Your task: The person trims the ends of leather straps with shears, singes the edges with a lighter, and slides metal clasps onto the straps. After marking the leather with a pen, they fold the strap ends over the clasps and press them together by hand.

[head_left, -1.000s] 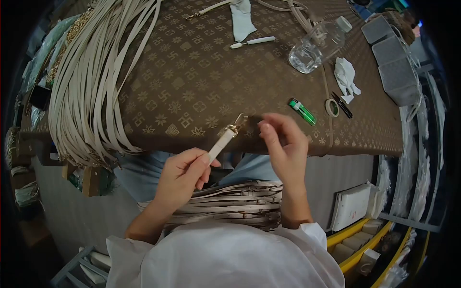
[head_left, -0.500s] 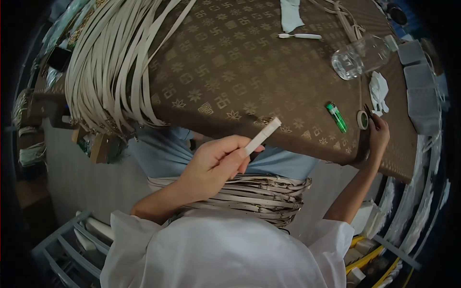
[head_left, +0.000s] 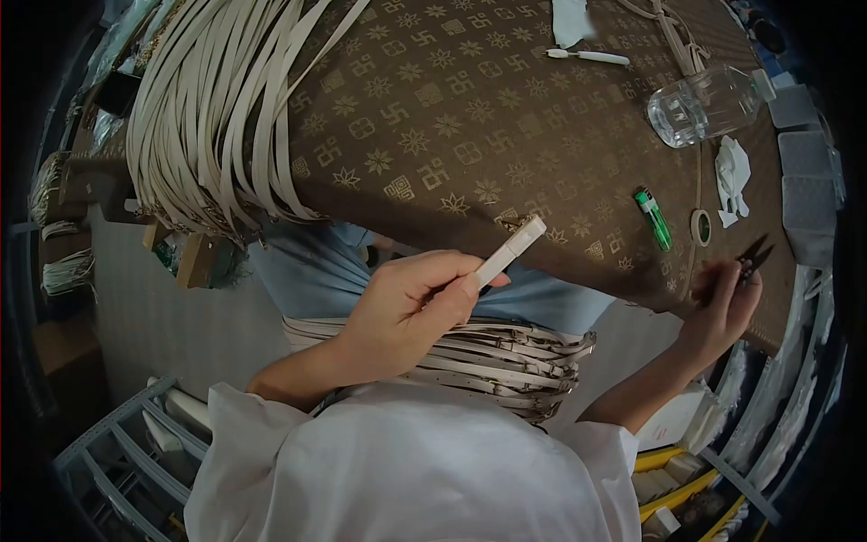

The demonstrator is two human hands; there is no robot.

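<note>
My left hand [head_left: 406,303] is closed, thumb over fingers, on a short stiff cream strap end [head_left: 517,247] with a band across it. The strap end points up and right, in front of the table edge; the part inside my fist is hidden. At the right table edge, my right hand [head_left: 725,303] is closed around small black scissors [head_left: 757,253], their dark blades pointing up and right. Nearest to it on the table are a tape roll [head_left: 700,228] and a green lighter [head_left: 653,219]. Several cream belts [head_left: 506,361] with buckles lie across my lap.
A thick bundle of cream straps [head_left: 208,117] hangs over the left table edge. On the brown patterned cloth [head_left: 433,135] lie a white-handled tool [head_left: 591,57], a plastic bottle [head_left: 686,113] and crumpled tissue [head_left: 732,176]. Grey bins [head_left: 806,176] stand at right.
My right hand has lifted black scissors from beside the tape roll and moved down and right with them. My left hand still holds the strap end. The view has shifted slightly.
</note>
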